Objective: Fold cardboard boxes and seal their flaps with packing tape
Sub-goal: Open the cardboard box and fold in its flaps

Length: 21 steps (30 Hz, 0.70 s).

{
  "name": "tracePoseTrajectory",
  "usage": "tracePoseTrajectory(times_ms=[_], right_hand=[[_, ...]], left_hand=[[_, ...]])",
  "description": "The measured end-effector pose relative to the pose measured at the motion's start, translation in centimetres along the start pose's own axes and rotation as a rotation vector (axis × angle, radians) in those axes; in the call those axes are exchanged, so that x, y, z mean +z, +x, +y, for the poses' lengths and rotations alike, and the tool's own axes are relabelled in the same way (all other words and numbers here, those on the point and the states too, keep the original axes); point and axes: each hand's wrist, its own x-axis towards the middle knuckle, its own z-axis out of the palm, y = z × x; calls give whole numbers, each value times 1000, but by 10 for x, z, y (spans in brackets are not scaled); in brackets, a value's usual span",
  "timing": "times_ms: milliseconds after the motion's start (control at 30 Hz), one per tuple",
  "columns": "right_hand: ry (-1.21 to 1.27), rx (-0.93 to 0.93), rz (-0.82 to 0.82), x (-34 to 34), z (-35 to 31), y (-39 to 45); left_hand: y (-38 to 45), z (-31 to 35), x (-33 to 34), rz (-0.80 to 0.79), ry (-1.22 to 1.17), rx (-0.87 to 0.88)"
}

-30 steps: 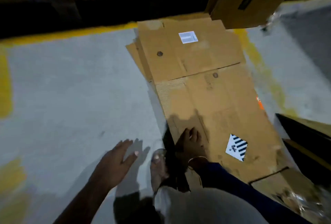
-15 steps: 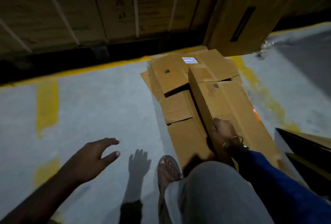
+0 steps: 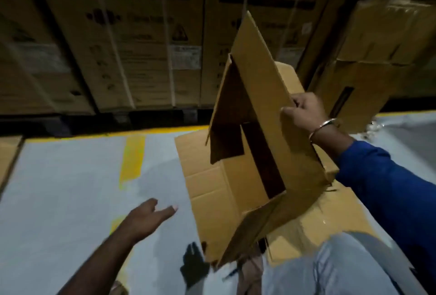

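Observation:
My right hand [image 3: 304, 111] grips the upper edge of a brown cardboard box [image 3: 271, 148] and holds it in the air, half opened, so its dark inside and loose flaps show. My left hand [image 3: 147, 218] hovers low to the left of the box, empty, fingers spread and pointing toward it. Under the lifted box lies a stack of flattened cardboard [image 3: 205, 186] on the grey floor. No tape is in view.
Tall strapped cartons [image 3: 132, 42] line the back wall behind a yellow floor line [image 3: 132, 134]. A brown carton [image 3: 368, 68] leans at the right. My foot in a sandal [image 3: 250, 268] stands by the stack. Grey floor [image 3: 59, 188] spreads to the left.
My right hand has lifted one box from the flat stack up into the air, and it has sprung partly open. The left hand stays empty at the left. The view tilted upward.

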Motion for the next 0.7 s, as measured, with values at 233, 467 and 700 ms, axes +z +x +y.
tracePoseTrajectory(times_ms=[233, 467, 700], right_hand=[[443, -92, 42, -19, -53, -15], [505, -8, -59, 10, -13, -31], [235, 66, -172, 81, -4, -60]], left_hand=[[-11, -47, -43, 249, -389, -241], [-33, -29, -88, 608, -340, -37], [-38, -38, -114, 721, -225, -16]])
